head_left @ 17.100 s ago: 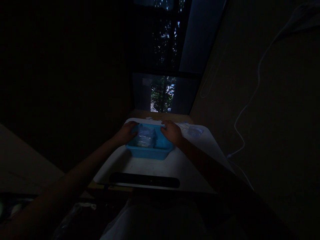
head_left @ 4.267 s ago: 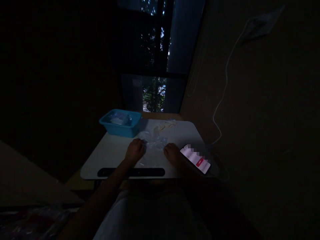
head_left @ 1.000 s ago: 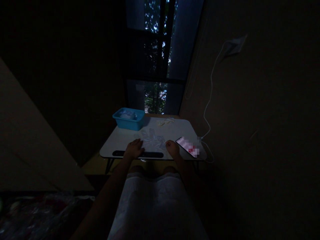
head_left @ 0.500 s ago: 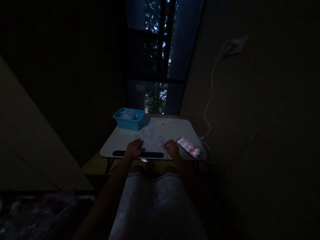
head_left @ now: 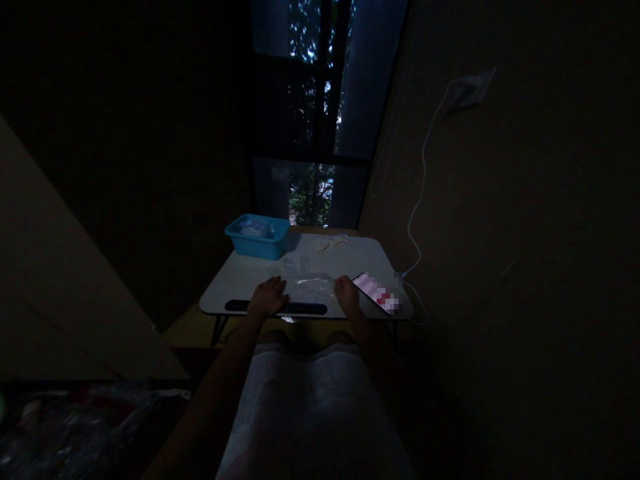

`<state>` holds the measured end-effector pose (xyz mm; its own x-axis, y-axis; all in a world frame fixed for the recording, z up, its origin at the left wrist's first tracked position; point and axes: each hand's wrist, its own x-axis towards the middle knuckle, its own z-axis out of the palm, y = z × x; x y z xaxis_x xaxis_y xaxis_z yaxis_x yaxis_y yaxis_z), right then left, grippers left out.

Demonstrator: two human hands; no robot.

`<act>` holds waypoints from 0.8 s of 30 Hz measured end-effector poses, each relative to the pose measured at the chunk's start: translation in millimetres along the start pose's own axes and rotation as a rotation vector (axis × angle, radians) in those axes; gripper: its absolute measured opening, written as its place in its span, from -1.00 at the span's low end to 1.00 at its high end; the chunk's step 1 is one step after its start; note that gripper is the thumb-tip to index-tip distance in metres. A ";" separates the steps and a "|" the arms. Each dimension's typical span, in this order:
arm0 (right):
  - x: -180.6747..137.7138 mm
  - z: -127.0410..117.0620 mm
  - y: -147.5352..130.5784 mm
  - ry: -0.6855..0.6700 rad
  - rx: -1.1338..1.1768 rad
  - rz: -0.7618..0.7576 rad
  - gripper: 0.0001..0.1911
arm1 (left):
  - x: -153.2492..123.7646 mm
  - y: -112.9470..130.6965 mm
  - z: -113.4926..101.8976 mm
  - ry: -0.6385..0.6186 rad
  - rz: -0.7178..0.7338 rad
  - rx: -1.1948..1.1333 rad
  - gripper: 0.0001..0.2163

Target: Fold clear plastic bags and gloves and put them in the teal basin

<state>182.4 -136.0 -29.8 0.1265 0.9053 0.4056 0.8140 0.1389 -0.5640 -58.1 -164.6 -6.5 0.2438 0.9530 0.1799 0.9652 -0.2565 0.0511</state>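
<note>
A dim room, seen from above by a seated person; a small white table (head_left: 239, 281) stands just past the person's lap, and everything here is placed by it; a crumpled piece of clear plastic (head_left: 313, 289) lies on the table's near middle, between the two hands; the left hand (head_left: 269, 297) rests palm down with loose, unclenched fingers at the plastic's left edge, close to the table's near rim; the right hand (head_left: 347, 294) sits at the plastic's right edge with fingers curled, though the darkness hides whether it pinches the plastic or only touches it; a dark strip (head_left: 275, 308) runs along the table's near rim beneath the hands; a blue tub (head_left: 257, 237) holding something pale stands on the table's far left corner; a lit phone (head_left: 377, 293) lies on the near right corner, just beside the right hand; a white cable (head_left: 419, 200) climbs the wall right of the table; a window (head_left: 314, 195) showing trees lies beyond its far edge.
</note>
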 end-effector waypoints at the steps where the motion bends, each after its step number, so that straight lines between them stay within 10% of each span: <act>1: 0.4 1.2 1.5 0.014 0.032 -0.002 -0.78 | 0.1 0.0 0.0 0.000 0.002 -0.003 -0.55; 15: 2.2 2.4 10.0 0.366 0.300 0.095 -0.62 | -0.6 -5.7 6.8 0.041 0.043 -0.026 -0.58; 24: -2.3 -0.2 3.0 0.136 0.069 -0.035 -0.71 | -1.5 -0.6 2.4 0.010 0.009 -0.034 -0.57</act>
<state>184.6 -137.8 -32.3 0.1778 0.8374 0.5169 0.7793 0.2009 -0.5936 -58.8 -165.5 -9.2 0.2514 0.9490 0.1901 0.9592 -0.2706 0.0823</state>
